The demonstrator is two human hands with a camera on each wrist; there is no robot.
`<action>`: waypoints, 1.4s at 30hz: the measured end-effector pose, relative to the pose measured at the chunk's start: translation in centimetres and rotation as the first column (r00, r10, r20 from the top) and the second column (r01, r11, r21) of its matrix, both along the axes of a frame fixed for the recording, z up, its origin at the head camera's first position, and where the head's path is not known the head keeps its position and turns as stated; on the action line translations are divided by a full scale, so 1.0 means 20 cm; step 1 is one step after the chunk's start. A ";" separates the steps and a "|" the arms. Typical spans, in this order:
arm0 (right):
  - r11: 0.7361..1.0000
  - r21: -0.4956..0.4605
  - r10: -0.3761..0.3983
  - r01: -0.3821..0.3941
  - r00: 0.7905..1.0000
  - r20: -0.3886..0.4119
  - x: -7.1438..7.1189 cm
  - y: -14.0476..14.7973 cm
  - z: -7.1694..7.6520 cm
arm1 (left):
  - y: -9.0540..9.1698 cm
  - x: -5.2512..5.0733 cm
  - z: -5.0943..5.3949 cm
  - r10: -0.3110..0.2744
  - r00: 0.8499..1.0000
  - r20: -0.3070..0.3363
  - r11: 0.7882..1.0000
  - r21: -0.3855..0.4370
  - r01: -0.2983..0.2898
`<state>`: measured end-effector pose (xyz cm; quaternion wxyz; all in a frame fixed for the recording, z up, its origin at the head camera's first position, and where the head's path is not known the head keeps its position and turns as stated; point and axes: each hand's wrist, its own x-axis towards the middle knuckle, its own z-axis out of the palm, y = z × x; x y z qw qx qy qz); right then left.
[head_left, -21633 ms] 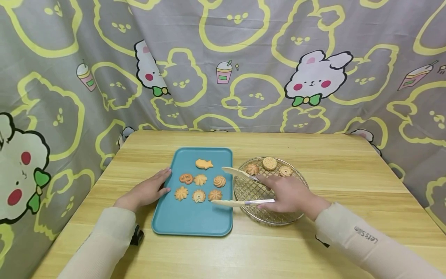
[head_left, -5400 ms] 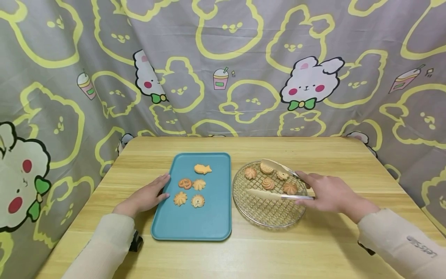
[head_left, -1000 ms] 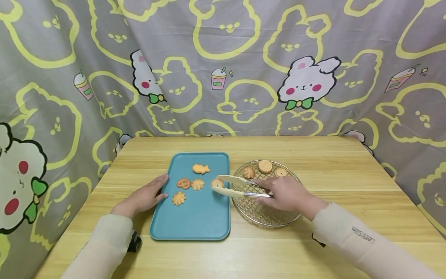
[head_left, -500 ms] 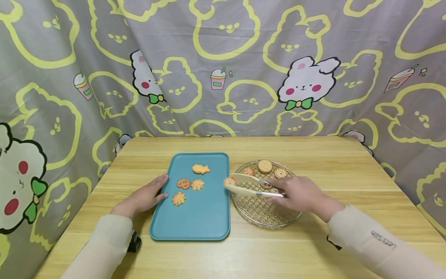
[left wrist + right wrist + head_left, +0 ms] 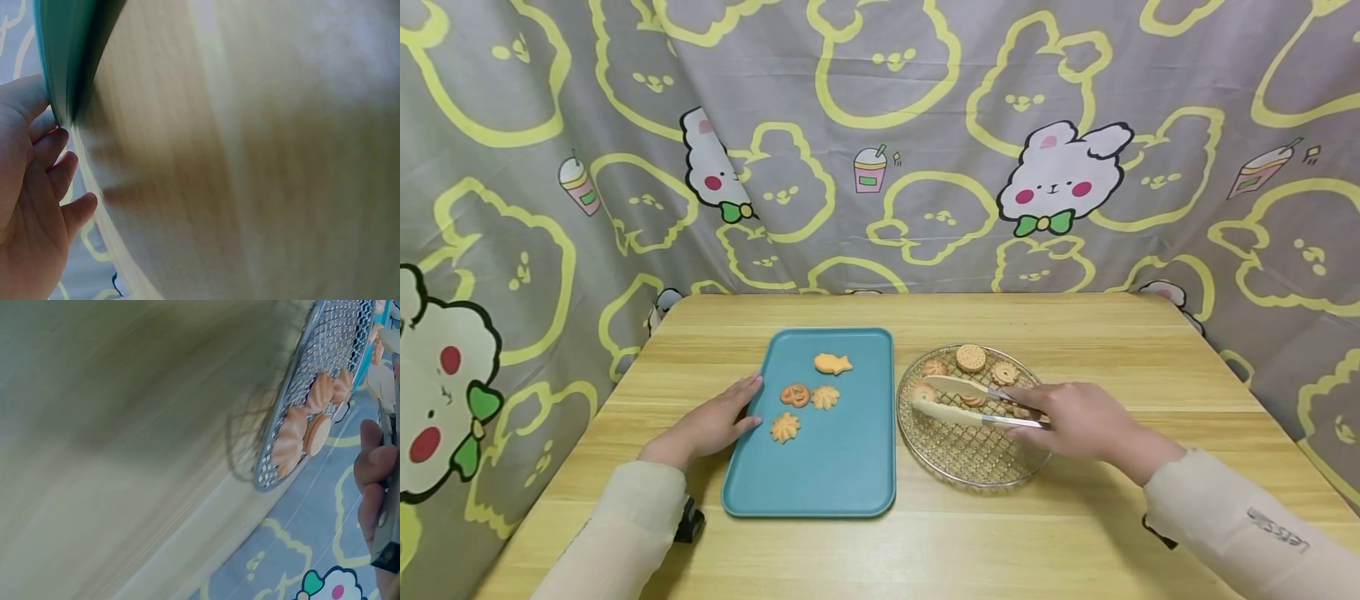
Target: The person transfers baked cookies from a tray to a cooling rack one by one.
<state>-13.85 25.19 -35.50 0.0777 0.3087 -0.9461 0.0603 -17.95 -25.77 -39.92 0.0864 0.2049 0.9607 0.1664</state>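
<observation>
My right hand (image 5: 1078,419) grips metal tongs (image 5: 955,398) with pale tips over the left part of the round wire rack (image 5: 977,458). Between the tips is a ring-centred cookie (image 5: 922,394); whether it touches the mesh I cannot tell. In the right wrist view the fingers of my right hand (image 5: 377,469) curl round the tongs' handle. My left hand (image 5: 703,423) rests its fingertips on the left edge of the teal tray (image 5: 820,483). The left wrist view shows my left hand (image 5: 37,181) with fingers loosely bent at the tray's rim (image 5: 59,69).
On the tray lie a fish-shaped cookie (image 5: 832,363), a pretzel-shaped one (image 5: 795,395) and two flower-shaped ones. Several cookies sit on the rack, including a round dotted one (image 5: 971,358). A patterned curtain (image 5: 865,233) hangs behind the wooden table (image 5: 1037,550).
My right hand has moved right, and the tongs have carried the ring-centred cookie from above the tray to the rack's left side. My left hand stays at the tray's edge.
</observation>
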 end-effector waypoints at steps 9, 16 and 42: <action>0.999 0.001 -0.035 0.035 0.999 0.010 0.04 0.11 -0.01 | 0.00 0.00 0.01 0.008 1.000 0.010 1.000 0.002 -0.008; 0.999 0.009 -0.048 0.047 0.999 0.023 0.07 0.18 0.01 | 0.00 0.00 0.01 0.010 1.000 0.012 1.000 0.001 -0.010; 0.999 0.047 0.017 -0.020 0.998 0.060 0.12 0.39 0.04 | 0.00 0.00 0.00 0.011 0.999 0.032 1.000 -0.009 -0.011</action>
